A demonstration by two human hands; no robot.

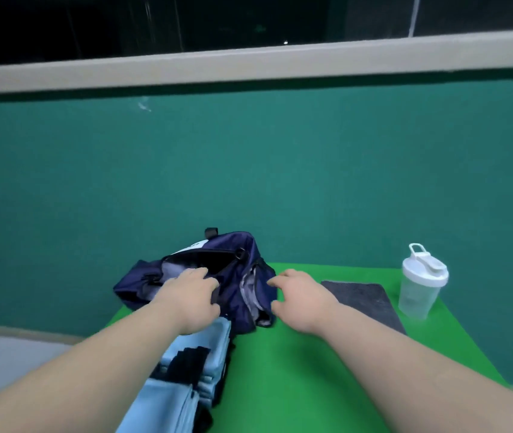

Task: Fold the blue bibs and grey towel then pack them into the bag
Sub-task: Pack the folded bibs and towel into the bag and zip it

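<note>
Left hand (pixel 192 292) gripped a fabric rim; right hand (pixel 299 295) hovered loosely curled, empty. On the table (pixel 311 370), the bag (pixel 142 282) lay at their fingertips, folded bibs (pixel 167 401) near-left, folded towel (pixel 361 298) right. Best practice: spread the mouth wide before loading.

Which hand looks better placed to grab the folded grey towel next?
Probably the right. The right hand hovers loosely curled, holding nothing, just beside the flat, folded dark grey towel. The left hand rests on the dark blue fabric bag, farther from the towel.
</note>
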